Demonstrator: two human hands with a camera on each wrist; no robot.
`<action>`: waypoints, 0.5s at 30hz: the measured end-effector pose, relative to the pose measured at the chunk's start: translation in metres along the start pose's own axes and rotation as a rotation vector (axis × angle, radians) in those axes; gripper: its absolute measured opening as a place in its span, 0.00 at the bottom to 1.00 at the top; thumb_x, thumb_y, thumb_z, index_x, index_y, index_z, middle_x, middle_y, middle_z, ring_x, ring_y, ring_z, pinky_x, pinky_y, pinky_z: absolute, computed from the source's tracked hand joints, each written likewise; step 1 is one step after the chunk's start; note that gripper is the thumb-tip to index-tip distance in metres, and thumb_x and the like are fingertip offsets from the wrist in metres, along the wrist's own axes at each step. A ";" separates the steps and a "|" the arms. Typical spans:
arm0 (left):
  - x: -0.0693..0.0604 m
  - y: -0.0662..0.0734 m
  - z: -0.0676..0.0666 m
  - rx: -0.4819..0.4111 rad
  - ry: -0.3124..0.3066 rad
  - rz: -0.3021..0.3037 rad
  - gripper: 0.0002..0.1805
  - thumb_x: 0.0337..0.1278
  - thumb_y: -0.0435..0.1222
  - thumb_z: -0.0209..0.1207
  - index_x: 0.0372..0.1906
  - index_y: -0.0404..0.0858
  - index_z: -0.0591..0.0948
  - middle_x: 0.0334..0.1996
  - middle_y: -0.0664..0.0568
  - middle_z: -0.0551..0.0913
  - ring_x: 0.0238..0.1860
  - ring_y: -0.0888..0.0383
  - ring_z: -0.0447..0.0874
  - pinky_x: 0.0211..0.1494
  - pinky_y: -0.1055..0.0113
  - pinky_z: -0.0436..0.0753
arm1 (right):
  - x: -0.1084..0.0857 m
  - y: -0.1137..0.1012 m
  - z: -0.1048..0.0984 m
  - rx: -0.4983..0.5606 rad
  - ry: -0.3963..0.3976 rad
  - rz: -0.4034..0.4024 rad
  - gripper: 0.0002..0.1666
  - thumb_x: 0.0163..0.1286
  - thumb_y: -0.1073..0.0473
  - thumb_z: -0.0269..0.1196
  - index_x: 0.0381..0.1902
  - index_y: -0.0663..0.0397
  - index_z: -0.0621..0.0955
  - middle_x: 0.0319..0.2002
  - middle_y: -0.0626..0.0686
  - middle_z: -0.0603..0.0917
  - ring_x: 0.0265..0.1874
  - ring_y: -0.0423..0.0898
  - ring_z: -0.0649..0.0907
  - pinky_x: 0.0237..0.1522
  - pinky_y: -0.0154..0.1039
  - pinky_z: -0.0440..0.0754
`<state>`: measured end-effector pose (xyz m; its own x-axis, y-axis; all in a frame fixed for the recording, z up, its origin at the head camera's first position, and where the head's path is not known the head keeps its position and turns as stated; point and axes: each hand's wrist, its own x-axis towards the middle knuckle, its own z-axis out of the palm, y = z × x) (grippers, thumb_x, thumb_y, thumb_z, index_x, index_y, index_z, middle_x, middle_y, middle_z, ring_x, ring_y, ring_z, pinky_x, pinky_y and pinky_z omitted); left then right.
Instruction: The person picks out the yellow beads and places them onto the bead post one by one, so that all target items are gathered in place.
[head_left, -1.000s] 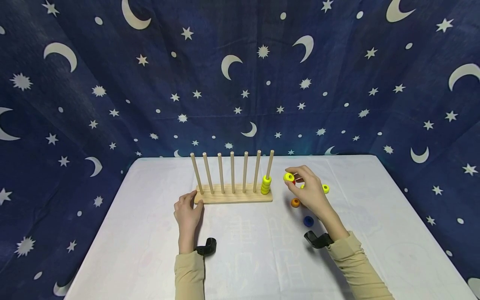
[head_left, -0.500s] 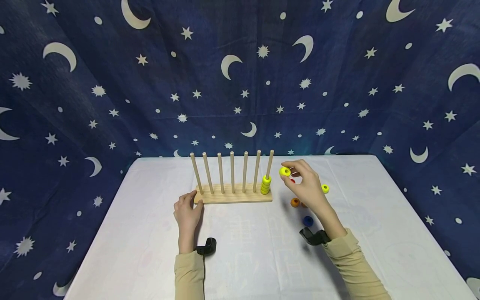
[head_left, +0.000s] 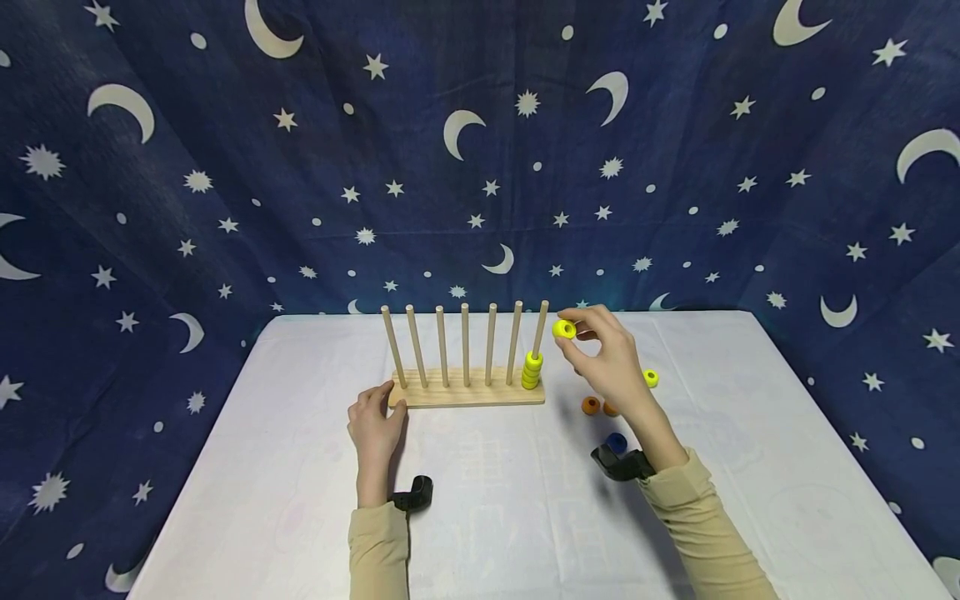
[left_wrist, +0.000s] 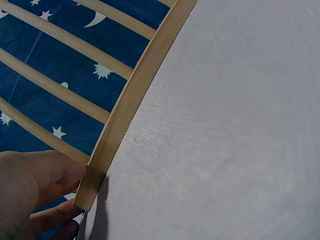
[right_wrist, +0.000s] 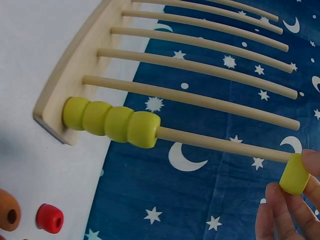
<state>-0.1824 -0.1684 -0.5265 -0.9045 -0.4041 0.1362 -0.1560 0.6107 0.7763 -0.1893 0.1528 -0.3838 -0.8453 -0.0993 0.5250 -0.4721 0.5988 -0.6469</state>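
A wooden base (head_left: 467,399) carries several upright pegs. Yellow beads (head_left: 532,371) are stacked on its rightmost peg; the right wrist view shows the same stack (right_wrist: 117,121) at the base end. My left hand (head_left: 377,423) grips the base's left end, its thumb (left_wrist: 70,167) on the wood in the left wrist view. Between thumb and fingers my right hand (head_left: 611,362) pinches a yellow bead (head_left: 564,329), held just right of the rightmost peg's top. In the right wrist view this bead (right_wrist: 294,175) is at the peg's tip; whether it is threaded I cannot tell.
On the white table (head_left: 480,500), right of the base, lie two orange beads (head_left: 591,406), a blue bead (head_left: 617,442) and a yellow bead (head_left: 651,378). A red bead (right_wrist: 49,218) shows in the right wrist view. Behind hangs a dark blue cloth (head_left: 420,225).
My right hand has moved up and to the left with the pinched yellow bead, closer to the rightmost peg's top. My left hand has stayed on the base.
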 end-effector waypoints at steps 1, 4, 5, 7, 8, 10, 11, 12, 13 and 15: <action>0.000 0.000 0.000 0.000 -0.001 0.000 0.25 0.52 0.36 0.61 0.57 0.32 0.78 0.56 0.34 0.76 0.62 0.36 0.65 0.62 0.39 0.59 | 0.001 -0.002 0.000 -0.001 0.002 -0.004 0.22 0.58 0.66 0.68 0.52 0.54 0.81 0.42 0.53 0.80 0.40 0.46 0.81 0.45 0.41 0.82; 0.000 0.000 0.000 0.002 -0.004 -0.005 0.25 0.53 0.36 0.61 0.57 0.33 0.78 0.56 0.35 0.76 0.62 0.37 0.65 0.62 0.40 0.60 | 0.005 -0.006 -0.001 0.010 0.010 -0.010 0.21 0.58 0.66 0.68 0.52 0.55 0.81 0.43 0.53 0.80 0.41 0.46 0.81 0.46 0.40 0.81; 0.000 0.000 0.000 0.001 -0.004 -0.005 0.25 0.53 0.36 0.61 0.57 0.33 0.78 0.56 0.35 0.76 0.61 0.37 0.65 0.62 0.40 0.60 | 0.006 -0.007 -0.001 0.013 0.013 -0.015 0.21 0.59 0.66 0.68 0.52 0.55 0.81 0.43 0.53 0.80 0.41 0.47 0.81 0.45 0.39 0.81; 0.000 0.000 0.000 0.001 -0.003 -0.005 0.25 0.53 0.36 0.61 0.57 0.33 0.78 0.56 0.35 0.76 0.61 0.37 0.65 0.62 0.40 0.60 | 0.008 -0.009 -0.001 0.024 0.019 -0.025 0.21 0.59 0.66 0.68 0.51 0.56 0.81 0.43 0.54 0.80 0.41 0.47 0.81 0.45 0.37 0.80; 0.000 0.000 0.000 0.000 -0.003 -0.005 0.25 0.53 0.36 0.61 0.57 0.33 0.78 0.56 0.34 0.76 0.62 0.37 0.65 0.62 0.40 0.60 | 0.009 -0.009 -0.001 0.029 0.021 -0.029 0.21 0.59 0.66 0.68 0.51 0.56 0.81 0.43 0.54 0.80 0.41 0.47 0.81 0.45 0.36 0.80; 0.000 0.000 0.000 0.000 -0.001 -0.005 0.25 0.53 0.36 0.61 0.57 0.33 0.78 0.56 0.34 0.76 0.62 0.37 0.64 0.62 0.39 0.59 | 0.011 -0.011 -0.001 0.035 0.024 -0.042 0.21 0.59 0.66 0.68 0.51 0.56 0.81 0.43 0.54 0.80 0.41 0.47 0.81 0.45 0.34 0.79; 0.000 0.000 0.000 -0.001 -0.001 -0.005 0.25 0.53 0.36 0.61 0.57 0.33 0.78 0.56 0.34 0.76 0.62 0.37 0.64 0.62 0.39 0.59 | 0.012 -0.011 -0.001 0.035 0.026 -0.048 0.21 0.59 0.66 0.68 0.51 0.56 0.81 0.43 0.54 0.80 0.41 0.47 0.81 0.45 0.33 0.79; 0.000 0.000 0.000 -0.002 -0.001 -0.004 0.25 0.53 0.36 0.61 0.57 0.33 0.78 0.56 0.34 0.76 0.62 0.37 0.64 0.62 0.39 0.59 | 0.013 -0.012 -0.001 0.037 0.026 -0.052 0.21 0.59 0.66 0.68 0.51 0.56 0.81 0.43 0.54 0.80 0.41 0.46 0.81 0.45 0.33 0.78; 0.000 0.000 0.000 -0.002 -0.002 -0.004 0.25 0.53 0.36 0.61 0.57 0.33 0.78 0.56 0.34 0.76 0.62 0.37 0.64 0.63 0.39 0.59 | 0.014 -0.013 -0.002 0.037 0.026 -0.056 0.21 0.59 0.66 0.68 0.51 0.56 0.81 0.43 0.53 0.80 0.41 0.45 0.81 0.45 0.32 0.79; 0.000 0.000 0.000 -0.003 -0.002 -0.004 0.25 0.53 0.36 0.61 0.57 0.33 0.78 0.56 0.35 0.76 0.61 0.37 0.64 0.63 0.39 0.59 | 0.016 -0.013 -0.002 0.037 0.027 -0.062 0.21 0.59 0.65 0.68 0.52 0.57 0.80 0.43 0.53 0.80 0.41 0.45 0.80 0.45 0.31 0.78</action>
<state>-0.1826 -0.1683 -0.5265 -0.9047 -0.4050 0.1319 -0.1582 0.6070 0.7788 -0.1959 0.1446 -0.3658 -0.8074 -0.1130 0.5791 -0.5323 0.5628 -0.6324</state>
